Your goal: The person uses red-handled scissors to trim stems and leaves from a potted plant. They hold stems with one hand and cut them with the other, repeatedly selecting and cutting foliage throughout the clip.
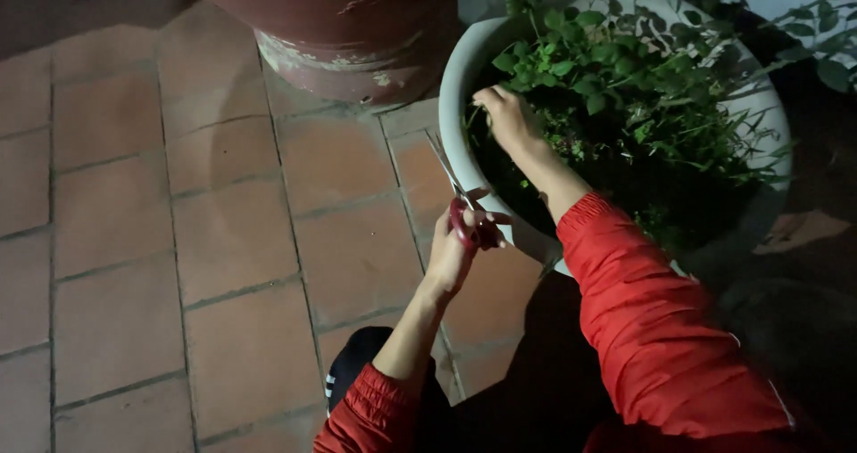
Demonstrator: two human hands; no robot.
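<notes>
- One left hand (453, 249) low in the middle, fingers curled together through the red handles of one pair of scissors (464, 212).
- Scissors held just outside the rim of the white pot (457, 105), blades pointing up and to the left, slightly apart, near the pot wall; touching the wall or not, cannot tell.
- One right hand (509, 118) inside the white pot, fingers bent together down into the green plant (616, 78); clamped on a stem or only resting among the leaves, cannot tell.
- Two red sleeves, one on each arm, the right one (661, 328) wide and close to the camera.
- Two pots in view: the white one with the plant at upper right, and one dark red pot (348, 33) at the top, with peeling paint at its base.
- Floor of many reddish tiles (178, 239) under both pots.
- One dark shoe (353, 359) with pale stripes, beside the left forearm.
</notes>
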